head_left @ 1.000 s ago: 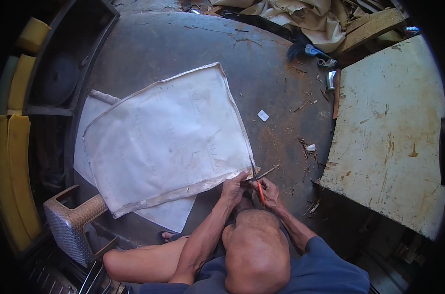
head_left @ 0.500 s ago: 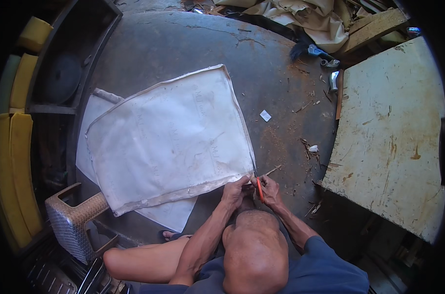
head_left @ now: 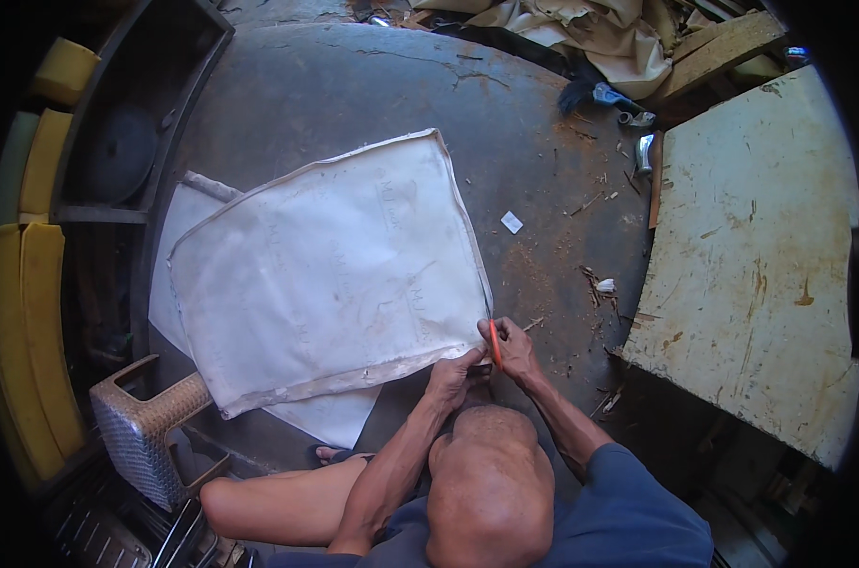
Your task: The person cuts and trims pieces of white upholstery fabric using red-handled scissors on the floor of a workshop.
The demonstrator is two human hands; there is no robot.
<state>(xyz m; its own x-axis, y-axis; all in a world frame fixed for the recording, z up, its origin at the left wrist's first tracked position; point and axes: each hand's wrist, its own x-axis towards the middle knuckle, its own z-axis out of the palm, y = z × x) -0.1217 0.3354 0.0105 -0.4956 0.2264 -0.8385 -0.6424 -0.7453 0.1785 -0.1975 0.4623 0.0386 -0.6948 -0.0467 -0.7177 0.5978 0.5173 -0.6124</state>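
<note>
A large white fabric piece [head_left: 325, 275] with folded, seamed edges lies spread before me, its lower right corner at my hands. My left hand [head_left: 456, 377] is closed on that corner, thumb on top. My right hand [head_left: 514, 348] is closed round an orange-handled tool [head_left: 495, 343]; a thin dark tip points away from me along the right edge of the fabric. Whether it is scissors or a single blade I cannot make out. Beneath the large piece, a second white fabric piece [head_left: 339, 415] sticks out at the left and near sides.
A pale worn board [head_left: 742, 256] stands at the right. At left are a woven stool-like frame [head_left: 150, 417], a dark shelf frame [head_left: 178, 114] and yellow foam pieces [head_left: 41, 322]. Wood scraps and a brush [head_left: 581, 95] lie on the dark floor [head_left: 354, 85].
My right hand has moved slightly away from me with the orange-handled tool, up along the fabric's right edge. My left hand stays at the corner.
</note>
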